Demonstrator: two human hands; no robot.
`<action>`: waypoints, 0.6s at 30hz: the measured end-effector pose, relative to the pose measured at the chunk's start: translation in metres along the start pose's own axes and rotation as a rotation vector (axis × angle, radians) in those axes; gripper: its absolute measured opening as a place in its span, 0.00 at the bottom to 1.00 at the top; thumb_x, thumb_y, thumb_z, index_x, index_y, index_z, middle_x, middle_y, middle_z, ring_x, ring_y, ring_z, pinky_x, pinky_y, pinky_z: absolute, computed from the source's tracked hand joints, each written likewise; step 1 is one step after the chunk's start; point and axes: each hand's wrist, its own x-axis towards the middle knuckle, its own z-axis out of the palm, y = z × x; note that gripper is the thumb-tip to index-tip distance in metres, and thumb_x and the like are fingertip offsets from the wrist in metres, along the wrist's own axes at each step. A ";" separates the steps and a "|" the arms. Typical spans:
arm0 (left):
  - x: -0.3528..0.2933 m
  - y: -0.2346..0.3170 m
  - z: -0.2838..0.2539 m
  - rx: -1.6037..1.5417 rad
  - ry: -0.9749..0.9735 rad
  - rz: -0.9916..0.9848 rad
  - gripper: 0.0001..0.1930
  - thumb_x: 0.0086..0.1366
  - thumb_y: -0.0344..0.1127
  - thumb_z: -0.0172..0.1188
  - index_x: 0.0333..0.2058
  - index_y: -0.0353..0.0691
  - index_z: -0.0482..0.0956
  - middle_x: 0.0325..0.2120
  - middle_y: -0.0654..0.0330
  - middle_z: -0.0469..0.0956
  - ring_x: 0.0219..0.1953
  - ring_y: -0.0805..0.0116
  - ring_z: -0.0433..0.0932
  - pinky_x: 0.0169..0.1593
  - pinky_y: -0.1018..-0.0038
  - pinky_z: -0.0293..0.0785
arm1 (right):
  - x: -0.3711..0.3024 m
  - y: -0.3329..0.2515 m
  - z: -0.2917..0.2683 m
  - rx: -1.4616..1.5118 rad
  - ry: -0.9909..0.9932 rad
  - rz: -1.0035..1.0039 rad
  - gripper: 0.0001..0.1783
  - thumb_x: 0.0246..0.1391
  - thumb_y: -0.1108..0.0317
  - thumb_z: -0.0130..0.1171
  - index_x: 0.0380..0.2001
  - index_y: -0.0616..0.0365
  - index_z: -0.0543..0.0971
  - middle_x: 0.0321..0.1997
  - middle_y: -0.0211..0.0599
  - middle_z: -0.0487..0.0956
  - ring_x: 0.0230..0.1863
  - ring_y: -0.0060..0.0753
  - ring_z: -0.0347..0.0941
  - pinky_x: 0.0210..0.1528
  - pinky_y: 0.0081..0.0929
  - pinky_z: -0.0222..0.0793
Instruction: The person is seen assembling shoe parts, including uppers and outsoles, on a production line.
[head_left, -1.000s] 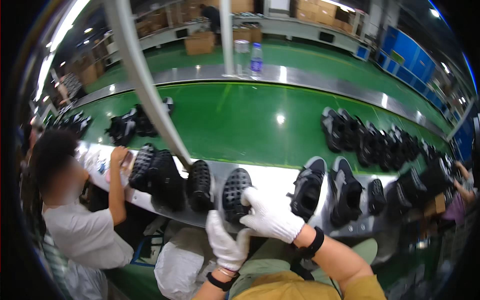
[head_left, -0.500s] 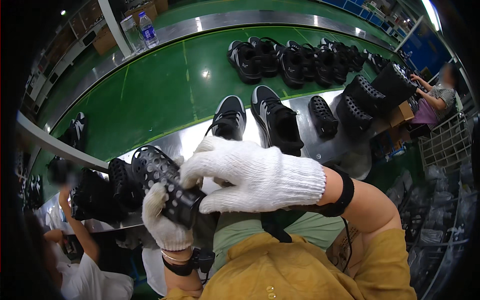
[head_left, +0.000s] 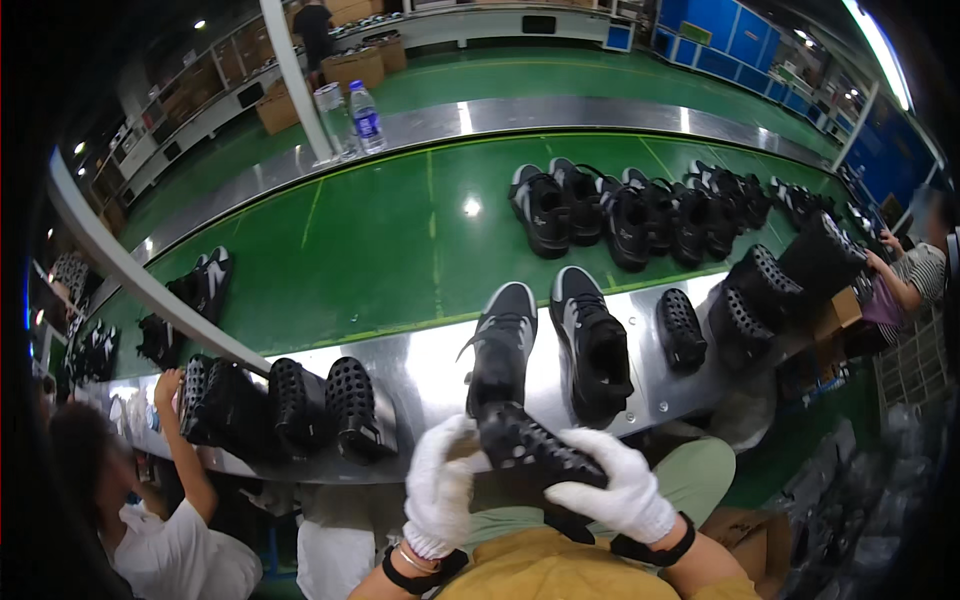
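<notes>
My right hand [head_left: 622,484], in a white knitted glove, grips the end of a black perforated plastic shoe form [head_left: 535,446]. That form is tilted, its other end close to the heel of a black-and-grey sneaker [head_left: 505,345]. My left hand [head_left: 440,488], also gloved, is at the form's left side with fingers curved and apart; whether it touches the form is unclear. A second sneaker [head_left: 590,345] stands to the right of the first on the metal ledge, toe pointing away. More perforated forms stand on the ledge, one to the left [head_left: 353,408] and one to the right [head_left: 682,330].
Beyond the metal ledge [head_left: 425,345] runs a green conveyor belt [head_left: 380,230] carrying several black shoes [head_left: 630,215]. A slanted white post [head_left: 150,270] crosses at left. A co-worker [head_left: 165,530] sits at left, another person [head_left: 915,270] at right. A water bottle [head_left: 367,118] stands on the far rim.
My hands have parted and moved right, to the first sneaker's heel. A perforated form now stands on the ledge near where my left hand held one. The view has tilted upward.
</notes>
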 end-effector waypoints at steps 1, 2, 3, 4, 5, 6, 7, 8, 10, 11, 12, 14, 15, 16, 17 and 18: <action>-0.001 -0.004 -0.004 -0.030 0.015 0.027 0.34 0.73 0.56 0.51 0.62 0.28 0.66 0.51 0.54 0.75 0.52 0.65 0.75 0.57 0.68 0.72 | -0.007 0.001 -0.010 -0.001 0.036 0.034 0.34 0.48 0.64 0.75 0.55 0.66 0.74 0.49 0.47 0.81 0.48 0.31 0.80 0.53 0.28 0.74; 0.000 -0.009 -0.006 0.001 0.038 0.041 0.32 0.73 0.53 0.52 0.61 0.28 0.66 0.51 0.54 0.75 0.52 0.64 0.75 0.57 0.68 0.72 | -0.006 0.004 -0.018 -0.098 0.041 -0.012 0.34 0.48 0.63 0.75 0.55 0.67 0.74 0.49 0.45 0.81 0.48 0.31 0.80 0.53 0.29 0.74; 0.002 -0.012 -0.004 0.021 0.047 0.059 0.30 0.73 0.50 0.53 0.61 0.28 0.67 0.52 0.54 0.74 0.52 0.64 0.75 0.58 0.67 0.72 | -0.009 0.005 -0.017 -0.070 0.055 0.004 0.34 0.48 0.62 0.74 0.55 0.66 0.74 0.48 0.46 0.81 0.48 0.34 0.80 0.53 0.29 0.74; 0.004 -0.016 -0.004 -0.001 0.034 0.044 0.27 0.73 0.45 0.54 0.61 0.29 0.67 0.52 0.54 0.74 0.52 0.63 0.75 0.58 0.67 0.72 | -0.011 0.001 -0.013 -0.094 0.014 -0.045 0.34 0.48 0.62 0.74 0.55 0.65 0.74 0.48 0.48 0.81 0.47 0.37 0.81 0.52 0.29 0.75; 0.004 -0.015 -0.001 -0.006 0.027 0.002 0.27 0.73 0.44 0.53 0.61 0.29 0.67 0.53 0.53 0.74 0.53 0.62 0.75 0.58 0.68 0.72 | -0.012 -0.002 -0.006 -0.118 -0.029 -0.094 0.33 0.48 0.62 0.74 0.56 0.65 0.74 0.48 0.49 0.81 0.47 0.39 0.81 0.51 0.29 0.75; 0.004 -0.017 0.000 0.060 0.035 0.070 0.22 0.71 0.36 0.51 0.60 0.29 0.68 0.53 0.53 0.73 0.51 0.63 0.76 0.57 0.68 0.73 | -0.016 -0.006 0.005 -0.100 -0.070 -0.067 0.33 0.49 0.61 0.73 0.56 0.63 0.73 0.49 0.51 0.80 0.47 0.44 0.81 0.50 0.30 0.76; 0.005 -0.020 0.001 0.120 0.045 0.143 0.20 0.70 0.28 0.50 0.59 0.30 0.70 0.53 0.52 0.72 0.50 0.63 0.77 0.56 0.67 0.75 | -0.021 -0.002 0.017 -0.084 -0.086 -0.112 0.34 0.50 0.61 0.72 0.57 0.61 0.72 0.49 0.50 0.80 0.47 0.46 0.81 0.50 0.31 0.76; 0.001 -0.034 -0.003 0.074 0.041 0.027 0.20 0.69 0.28 0.49 0.58 0.31 0.71 0.53 0.53 0.73 0.50 0.63 0.77 0.56 0.67 0.75 | -0.028 -0.002 0.027 -0.058 -0.081 -0.099 0.34 0.50 0.61 0.72 0.58 0.60 0.72 0.49 0.50 0.80 0.47 0.47 0.81 0.50 0.31 0.76; 0.000 -0.032 0.002 0.090 0.009 0.076 0.22 0.66 0.28 0.54 0.58 0.32 0.71 0.52 0.53 0.73 0.50 0.63 0.77 0.56 0.68 0.75 | -0.034 0.000 0.032 -0.029 -0.075 -0.094 0.34 0.50 0.61 0.72 0.58 0.59 0.72 0.49 0.50 0.80 0.47 0.48 0.81 0.50 0.31 0.76; -0.003 -0.034 0.001 0.096 -0.001 0.067 0.22 0.66 0.28 0.56 0.59 0.32 0.70 0.52 0.54 0.73 0.50 0.63 0.77 0.56 0.68 0.75 | -0.036 0.001 0.031 -0.028 -0.063 -0.078 0.34 0.50 0.62 0.73 0.58 0.61 0.72 0.49 0.48 0.81 0.48 0.42 0.82 0.51 0.30 0.76; -0.005 -0.036 -0.003 0.100 -0.008 0.072 0.22 0.66 0.28 0.56 0.59 0.32 0.70 0.52 0.54 0.73 0.50 0.63 0.77 0.56 0.68 0.75 | -0.038 0.003 0.032 -0.023 -0.055 -0.064 0.35 0.49 0.64 0.74 0.58 0.62 0.72 0.50 0.47 0.81 0.48 0.37 0.82 0.52 0.28 0.76; -0.005 -0.038 -0.008 -0.043 -0.009 -0.088 0.24 0.70 0.36 0.53 0.61 0.31 0.67 0.52 0.52 0.75 0.54 0.61 0.76 0.60 0.65 0.71 | -0.037 0.002 0.030 -0.022 -0.052 -0.082 0.34 0.49 0.64 0.74 0.58 0.63 0.72 0.50 0.46 0.81 0.48 0.36 0.82 0.52 0.27 0.76; -0.005 -0.037 -0.007 -0.038 -0.009 -0.084 0.24 0.70 0.36 0.53 0.61 0.31 0.67 0.52 0.52 0.75 0.54 0.61 0.76 0.60 0.65 0.71 | -0.037 0.002 0.028 -0.027 -0.060 -0.095 0.34 0.49 0.65 0.74 0.58 0.63 0.72 0.50 0.46 0.82 0.48 0.35 0.82 0.52 0.27 0.76; -0.004 -0.037 -0.006 0.035 0.009 0.024 0.24 0.68 0.32 0.56 0.60 0.32 0.67 0.52 0.53 0.74 0.53 0.62 0.76 0.58 0.66 0.73 | -0.038 0.006 0.029 -0.023 -0.062 -0.101 0.34 0.49 0.65 0.74 0.58 0.63 0.72 0.50 0.46 0.82 0.48 0.35 0.82 0.52 0.27 0.76; -0.003 -0.036 -0.005 0.110 0.029 0.132 0.25 0.65 0.27 0.58 0.60 0.32 0.67 0.51 0.55 0.73 0.52 0.63 0.76 0.56 0.68 0.74 | -0.039 0.013 0.031 0.001 -0.042 -0.096 0.34 0.49 0.65 0.74 0.58 0.63 0.72 0.50 0.46 0.81 0.49 0.35 0.81 0.52 0.27 0.76; -0.005 -0.036 -0.001 0.040 0.086 0.078 0.21 0.69 0.30 0.50 0.60 0.32 0.68 0.54 0.53 0.74 0.57 0.61 0.73 0.63 0.64 0.68 | -0.037 0.016 0.032 0.028 -0.036 -0.094 0.35 0.49 0.65 0.74 0.58 0.64 0.72 0.50 0.46 0.81 0.49 0.34 0.81 0.53 0.28 0.75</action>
